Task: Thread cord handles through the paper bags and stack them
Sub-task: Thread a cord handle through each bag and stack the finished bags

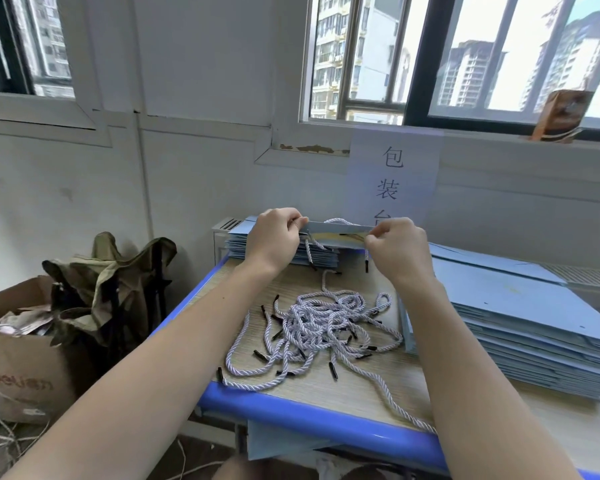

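A flat pale-blue paper bag point(338, 227) is held up edge-on between both hands: the left hand point(274, 239) pinches its left end, the right hand point(397, 249) its right, above the pile of lilac twisted cords point(321, 327) on the wooden blue-edged table point(343, 393).

**Tabletop and what it carries**

A wood-grain tabletop point(329, 389) with a blue rim is seen. A tangled heap of pale twisted cords point(321, 329) with black tips is spread across its middle. A stack of flat blue paper bags point(520, 320) is laid at the right, and a second stack point(257, 247) at the far edge.
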A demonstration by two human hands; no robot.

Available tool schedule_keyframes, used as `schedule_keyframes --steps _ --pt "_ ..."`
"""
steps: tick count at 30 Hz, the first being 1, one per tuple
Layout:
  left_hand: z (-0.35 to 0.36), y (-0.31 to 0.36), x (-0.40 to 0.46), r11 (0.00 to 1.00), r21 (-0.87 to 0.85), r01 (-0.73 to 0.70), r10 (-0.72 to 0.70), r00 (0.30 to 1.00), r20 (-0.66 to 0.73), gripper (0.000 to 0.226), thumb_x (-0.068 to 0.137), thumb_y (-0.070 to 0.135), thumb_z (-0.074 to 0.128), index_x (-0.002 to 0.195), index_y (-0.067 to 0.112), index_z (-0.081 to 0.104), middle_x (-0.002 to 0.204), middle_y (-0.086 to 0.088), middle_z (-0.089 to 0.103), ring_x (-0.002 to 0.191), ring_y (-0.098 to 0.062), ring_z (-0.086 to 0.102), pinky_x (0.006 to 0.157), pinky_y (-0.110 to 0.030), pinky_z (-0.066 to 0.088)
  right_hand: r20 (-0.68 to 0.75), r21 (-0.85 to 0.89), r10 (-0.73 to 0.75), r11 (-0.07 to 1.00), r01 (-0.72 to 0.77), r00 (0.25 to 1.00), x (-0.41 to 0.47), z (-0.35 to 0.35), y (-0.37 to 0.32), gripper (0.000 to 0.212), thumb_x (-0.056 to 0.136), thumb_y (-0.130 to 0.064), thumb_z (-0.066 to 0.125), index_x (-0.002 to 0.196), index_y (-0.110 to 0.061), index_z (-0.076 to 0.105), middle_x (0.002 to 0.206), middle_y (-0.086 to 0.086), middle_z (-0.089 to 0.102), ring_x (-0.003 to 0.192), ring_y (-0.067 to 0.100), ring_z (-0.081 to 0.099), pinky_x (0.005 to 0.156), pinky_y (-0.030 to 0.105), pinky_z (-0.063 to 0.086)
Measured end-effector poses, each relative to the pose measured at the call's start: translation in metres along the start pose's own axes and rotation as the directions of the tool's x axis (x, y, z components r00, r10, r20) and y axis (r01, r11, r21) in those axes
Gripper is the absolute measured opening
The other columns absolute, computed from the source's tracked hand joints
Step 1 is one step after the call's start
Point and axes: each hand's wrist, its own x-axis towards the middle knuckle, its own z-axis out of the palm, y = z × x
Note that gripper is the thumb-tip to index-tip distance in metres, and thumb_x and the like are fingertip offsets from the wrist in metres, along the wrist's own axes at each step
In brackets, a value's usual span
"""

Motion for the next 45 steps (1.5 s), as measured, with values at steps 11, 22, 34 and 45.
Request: schedule_keyframes --steps 11,22,34,45 --pt "-0.002 0.005 -0.002 0.997 0.054 0.049 -0.047 0.998 -0.031 0.025 0.1 0.029 0.058 0.085 0.014 0.071 0.055 0.011 0.048 0.066 -0.024 0.049 0.06 -0.031 0.033 0.044 -0.156 0.102 0.983 -0.094 0.994 0.002 0.011 0.009 0.031 0.089 -0.035 0.065 0.077 -0.007 0.062 0.078 0.013 0.063 0.077 0.033 0.058 0.057 0.03 0.035" --pt "0.0 0.008 -0.006 0.992 0.115 0.054 -0.053 0.999 -0.008 0.024 0.1 0.033 0.055 0.096 0.018 0.073 0.077 0.0 0.067 0.083 -0.027 0.06 0.07 -0.036 0.048 0.345 -0.047 -0.142 0.985 0.168 0.928 -0.008 0.025 -0.009 0.015 0.083 -0.024 0.067 0.071 -0.015 0.071 0.068 0.005 0.069 0.068 0.022 0.065 0.064 0.036 0.057" --pt "0.001 0.011 -0.008 0.991 0.13 0.017 -0.02 1.0 0.019 0.024 0.1 0.034 0.055 0.097 0.02 0.073 0.084 0.001 0.069 0.086 -0.022 0.059 0.067 -0.032 0.039 0.185 0.043 -0.171 0.985 0.166 0.968 -0.008 0.03 -0.01 0.016 0.093 -0.023 0.058 0.084 -0.015 0.068 0.071 -0.003 0.064 0.068 0.016 0.061 0.06 0.027 0.048" --pt "0.004 0.012 -0.009 0.988 0.154 0.018 -0.025 0.999 0.045 0.023 0.1 0.036 0.054 0.096 0.024 0.073 0.09 0.002 0.07 0.092 -0.021 0.061 0.07 -0.033 0.041 0.229 -0.054 -0.164 0.982 0.181 0.959 -0.009 0.038 -0.005 0.024 0.092 -0.037 0.067 0.084 -0.015 0.071 0.079 0.003 0.071 0.08 0.024 0.066 0.073 0.04 0.057"
